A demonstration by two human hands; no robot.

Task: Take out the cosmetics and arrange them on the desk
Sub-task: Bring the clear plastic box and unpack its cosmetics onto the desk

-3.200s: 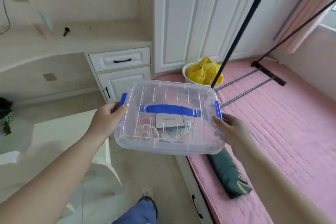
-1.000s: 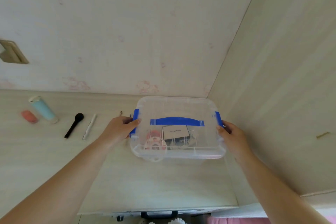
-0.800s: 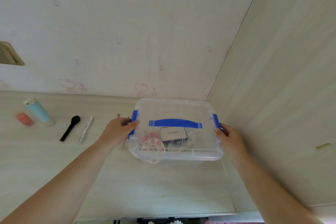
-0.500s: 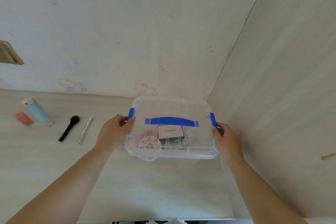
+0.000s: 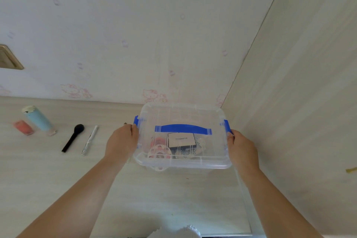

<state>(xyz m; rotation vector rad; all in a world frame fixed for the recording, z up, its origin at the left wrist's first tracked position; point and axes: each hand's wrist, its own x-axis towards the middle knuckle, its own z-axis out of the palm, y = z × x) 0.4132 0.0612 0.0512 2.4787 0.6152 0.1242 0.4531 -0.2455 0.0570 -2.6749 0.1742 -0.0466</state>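
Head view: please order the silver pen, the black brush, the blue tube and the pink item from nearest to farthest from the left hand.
From the left hand, going left along the desk:
1. Silver pen, just left of the hand.
2. Black brush, beside the pen.
3. Blue tube, farther left, toward the wall.
4. Pink item, leftmost, next to the tube.

box (image 5: pixel 183 114) contents: blurred thru lid; wall plate (image 5: pixel 8 58): cut by left edge

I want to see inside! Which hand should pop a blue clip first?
Either, probably. The left hand has fingers on the left blue clip, and the right hand touches the right blue clip.
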